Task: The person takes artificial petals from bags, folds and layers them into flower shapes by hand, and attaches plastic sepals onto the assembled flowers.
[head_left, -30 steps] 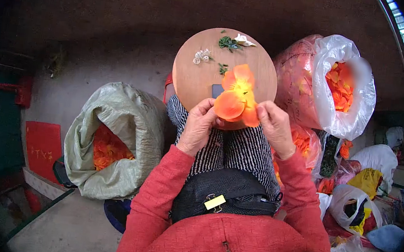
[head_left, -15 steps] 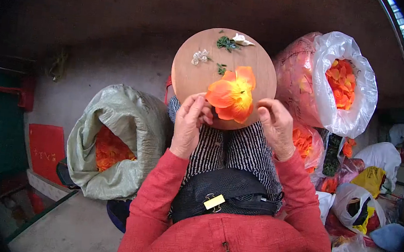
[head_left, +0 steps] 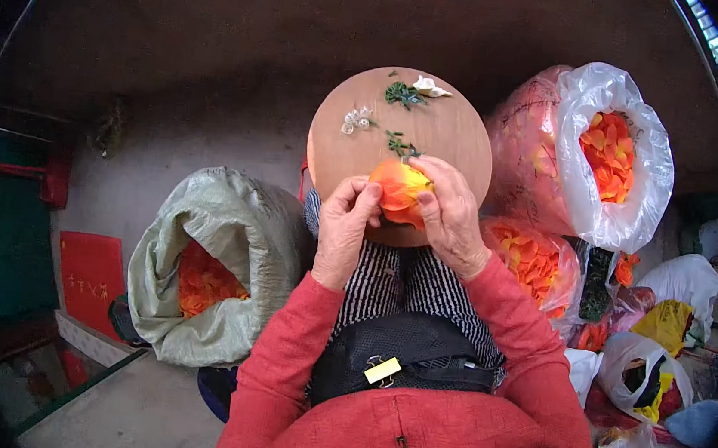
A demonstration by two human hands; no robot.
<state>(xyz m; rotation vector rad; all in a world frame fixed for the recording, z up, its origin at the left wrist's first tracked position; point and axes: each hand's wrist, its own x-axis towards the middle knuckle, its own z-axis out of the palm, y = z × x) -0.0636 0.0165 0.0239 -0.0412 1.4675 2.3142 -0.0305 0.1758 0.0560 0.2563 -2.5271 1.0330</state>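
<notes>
An orange and yellow artificial flower (head_left: 398,195) is held between my two hands, over the near edge of a round wooden stool top (head_left: 332,148). My left hand (head_left: 348,225) pinches its left side. On the other side, my right hand (head_left: 453,218) closes round the petals, fingers over the top and thumb in front. Small green pieces (head_left: 399,145) lie just beyond the flower. Farther back on the wood are a green cluster (head_left: 402,95), a white piece (head_left: 429,87) and small white parts (head_left: 357,121). The flower's underside is hidden.
A pale green sack (head_left: 192,338) of orange petals stands at the left. At the right are a large clear bag (head_left: 581,202) of orange petals, a smaller petal bag (head_left: 532,262) and several plastic bags (head_left: 681,290). A red board (head_left: 92,280) leans at far left.
The open flower has turned and its petals are now gathered together. My right hand, apart from it half a second ago, has moved left and closed on it. The view has shifted slightly.
</notes>
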